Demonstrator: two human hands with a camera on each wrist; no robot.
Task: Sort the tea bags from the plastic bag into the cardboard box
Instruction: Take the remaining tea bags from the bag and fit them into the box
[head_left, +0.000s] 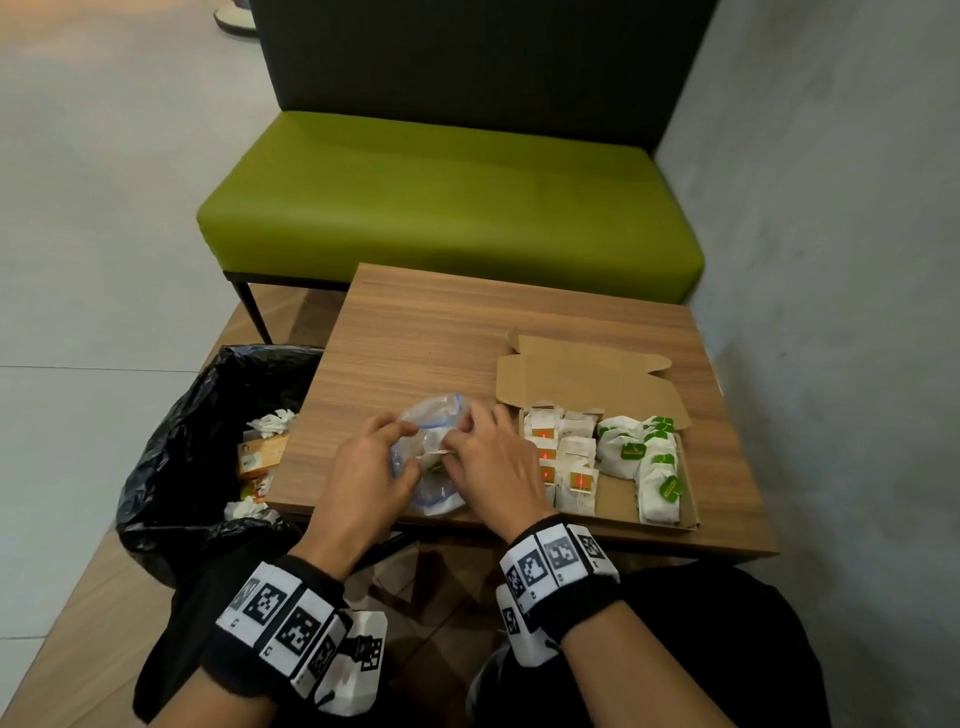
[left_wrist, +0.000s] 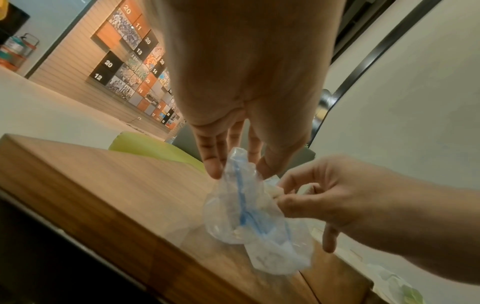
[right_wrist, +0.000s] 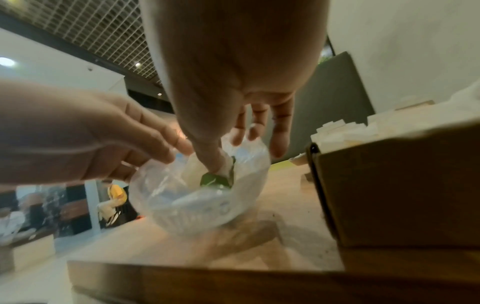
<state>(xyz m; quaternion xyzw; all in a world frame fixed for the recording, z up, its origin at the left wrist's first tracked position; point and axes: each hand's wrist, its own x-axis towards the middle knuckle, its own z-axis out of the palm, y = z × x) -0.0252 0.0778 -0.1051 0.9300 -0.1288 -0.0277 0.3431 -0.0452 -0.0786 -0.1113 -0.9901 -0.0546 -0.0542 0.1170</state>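
Observation:
A crumpled clear plastic bag (head_left: 434, 452) with a blue zip strip lies on the wooden table (head_left: 426, 338) near its front edge. My left hand (head_left: 371, 467) pinches the bag's (left_wrist: 246, 214) rim. My right hand (head_left: 488, 457) reaches into the bag (right_wrist: 205, 191) and pinches a white tea bag with a green tag (right_wrist: 215, 180). To the right, the open cardboard box (head_left: 608, 457) holds rows of white tea bags: red-tagged ones (head_left: 563, 462) on its left, green-tagged ones (head_left: 649, 460) on its right.
A black-lined bin (head_left: 208, 447) with rubbish stands left of the table. A green bench (head_left: 447, 192) sits behind the table, and a grey wall (head_left: 841, 260) runs along the right. The box's flap (head_left: 587, 379) lies open toward the back.

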